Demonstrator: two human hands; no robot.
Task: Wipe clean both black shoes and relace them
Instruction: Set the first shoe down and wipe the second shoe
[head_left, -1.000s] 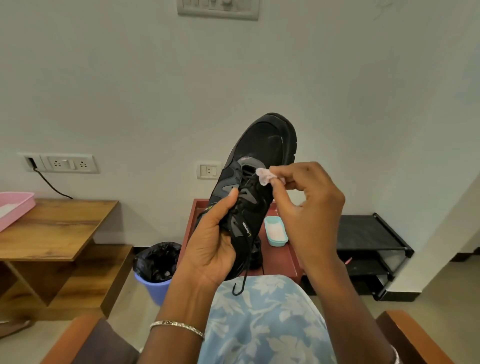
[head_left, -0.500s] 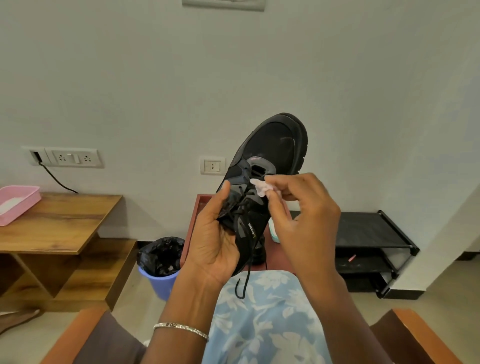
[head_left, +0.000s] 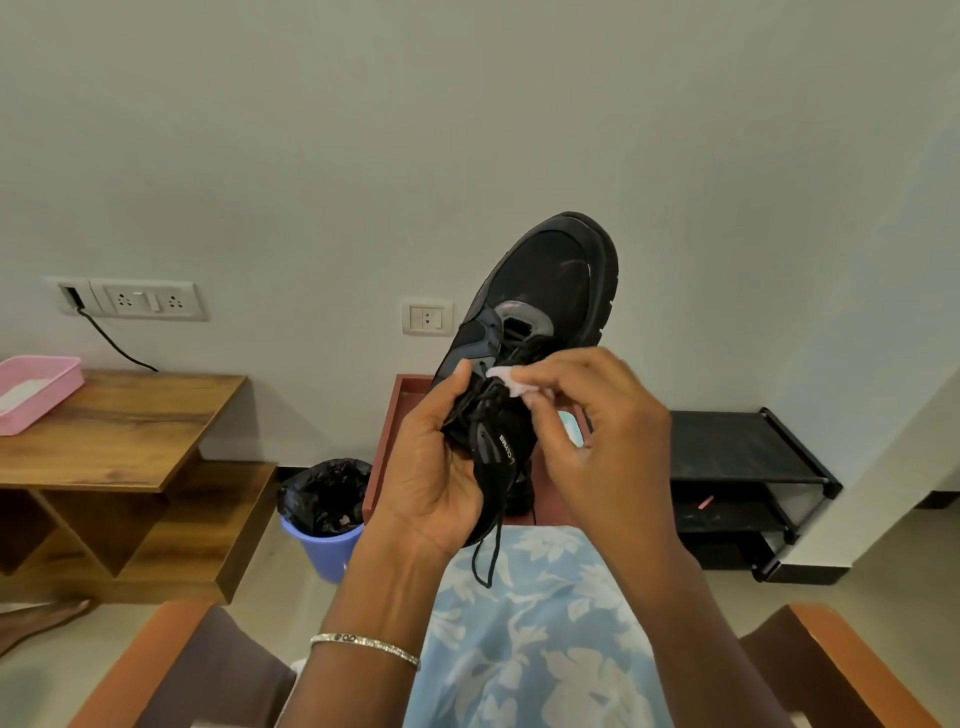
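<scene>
Risk: shoe (head_left: 545, 280) slips, my left hand (head_left: 431, 467) alone gripping its rear; right hand (head_left: 602, 431) pinches wipe (head_left: 506, 378), which may snag loose lace (head_left: 491, 551).

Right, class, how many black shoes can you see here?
1 plainly: the black shoe in the left hand, toe up. A dark shape behind it may be another.

**Shoe held up between two hands, furniture along the wall behind**

The shoe (head_left: 545, 291) is raised in the middle, toe up. The left hand (head_left: 431, 467) grips its left side, and the right hand (head_left: 608, 431) pinches a wipe (head_left: 511, 382) against its laces from the right. Behind stands a low table (head_left: 385, 436). A bin (head_left: 327, 519) sits just left of it. Further left is a side table (head_left: 119, 415) with a tray (head_left: 57, 387) on top, and a shoe rack (head_left: 737, 452) stands to the right.
</scene>
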